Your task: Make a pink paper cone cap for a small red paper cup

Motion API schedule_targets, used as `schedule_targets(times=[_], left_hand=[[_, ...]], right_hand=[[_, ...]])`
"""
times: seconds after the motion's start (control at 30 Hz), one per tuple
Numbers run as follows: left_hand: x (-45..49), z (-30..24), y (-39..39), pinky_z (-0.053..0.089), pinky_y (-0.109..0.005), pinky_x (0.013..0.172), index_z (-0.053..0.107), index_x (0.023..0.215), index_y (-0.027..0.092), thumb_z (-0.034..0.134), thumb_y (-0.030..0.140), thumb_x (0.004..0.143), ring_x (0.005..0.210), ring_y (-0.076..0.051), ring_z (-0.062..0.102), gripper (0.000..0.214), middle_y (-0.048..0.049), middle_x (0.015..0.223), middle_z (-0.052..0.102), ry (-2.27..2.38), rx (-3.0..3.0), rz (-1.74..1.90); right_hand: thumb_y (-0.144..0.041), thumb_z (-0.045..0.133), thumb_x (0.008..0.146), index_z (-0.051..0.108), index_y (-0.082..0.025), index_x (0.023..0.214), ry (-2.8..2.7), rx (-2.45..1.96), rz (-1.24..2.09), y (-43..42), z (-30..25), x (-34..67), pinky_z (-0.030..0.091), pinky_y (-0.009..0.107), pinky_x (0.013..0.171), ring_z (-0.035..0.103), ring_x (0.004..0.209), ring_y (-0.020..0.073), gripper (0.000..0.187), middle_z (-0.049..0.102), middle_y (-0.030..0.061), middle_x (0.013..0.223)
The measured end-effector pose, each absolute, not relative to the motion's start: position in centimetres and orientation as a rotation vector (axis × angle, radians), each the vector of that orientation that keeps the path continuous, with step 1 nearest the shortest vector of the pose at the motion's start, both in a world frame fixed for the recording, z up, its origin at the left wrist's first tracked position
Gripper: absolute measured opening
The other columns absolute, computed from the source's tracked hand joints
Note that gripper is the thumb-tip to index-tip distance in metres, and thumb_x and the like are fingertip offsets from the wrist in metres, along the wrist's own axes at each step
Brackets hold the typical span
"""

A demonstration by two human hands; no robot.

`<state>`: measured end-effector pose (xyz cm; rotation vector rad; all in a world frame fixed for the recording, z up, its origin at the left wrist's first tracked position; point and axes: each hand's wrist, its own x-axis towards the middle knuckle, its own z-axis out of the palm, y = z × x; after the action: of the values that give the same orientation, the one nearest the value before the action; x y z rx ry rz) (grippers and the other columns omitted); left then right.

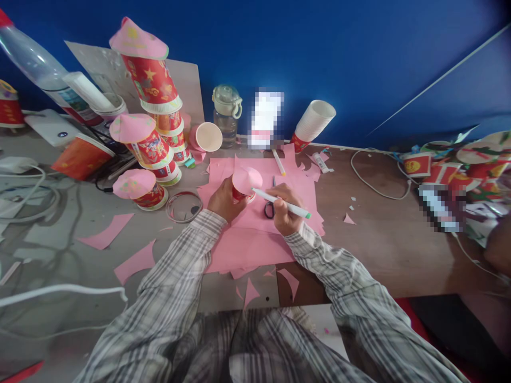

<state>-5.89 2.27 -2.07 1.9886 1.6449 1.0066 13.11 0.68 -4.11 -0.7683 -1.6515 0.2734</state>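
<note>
My left hand (223, 202) is closed around a red paper cup (239, 197) topped with a pink paper cone (248, 180). In my right hand (286, 213) is a white marker (279, 200) with a green end, its tip at the cone's right edge; I cannot tell whether they touch. Beneath both hands lie stacked pink paper sheets (247, 250). Scissors (270, 209) with dark handles rest on the sheets, partly hidden by the right hand. Another marker (278, 162), white with a yellow end, lies at the back of the sheets.
At left stand cup towers with pink cone tops (149, 80). A roll of tape (184, 206), pink scraps (106, 231) and cables lie around. Behind are a water bottle (225, 119), a blurred phone (265, 118) and stacked cups (313, 125). More red cups (445, 173) are at right.
</note>
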Motion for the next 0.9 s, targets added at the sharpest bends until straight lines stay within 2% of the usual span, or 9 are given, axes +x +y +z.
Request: schedule_targets(times=[0.13, 0.5, 0.9], left_hand=[[-5.9, -1.9, 2.2, 0.048, -0.027, 0.063, 0.037, 0.117, 0.018, 0.063, 0.043, 0.065, 0.08, -0.018, 0.058, 0.064, -0.0088, 0.103, 0.057, 1.647, 1.982, 1.008], [-6.1, -1.5, 2.1, 0.047, -0.029, 0.062, 0.04, 0.113, 0.017, 0.065, 0.036, 0.063, 0.077, -0.019, 0.058, 0.059, -0.0095, 0.102, 0.057, 1.592, 1.927, 0.994], [-6.1, -1.5, 2.1, 0.047, -0.029, 0.061, 0.038, 0.116, 0.018, 0.064, 0.031, 0.064, 0.078, -0.018, 0.058, 0.06, -0.0099, 0.104, 0.056, 1.568, 1.926, 0.998]], right_hand=[[-0.059, 0.062, 0.119, 0.088, -0.029, 0.106, -1.698, -0.728, 0.23, 0.8, -4.6, 13.2, 0.072, 0.043, 0.074, 0.085, 0.08, 0.0262, 0.042, 0.085, 0.0064, 0.085], [-0.041, 0.072, 0.111, 0.088, -0.028, 0.12, -1.723, -0.61, 0.109, 1.1, -5.6, 13.1, 0.069, 0.045, 0.074, 0.082, 0.081, 0.0272, 0.023, 0.087, 0.0078, 0.092], [-0.048, 0.071, 0.11, 0.089, -0.025, 0.113, -1.776, -0.715, 0.162, 1.1, -5.8, 13.0, 0.069, 0.048, 0.077, 0.083, 0.084, 0.0289, 0.03, 0.087, 0.0116, 0.093]])
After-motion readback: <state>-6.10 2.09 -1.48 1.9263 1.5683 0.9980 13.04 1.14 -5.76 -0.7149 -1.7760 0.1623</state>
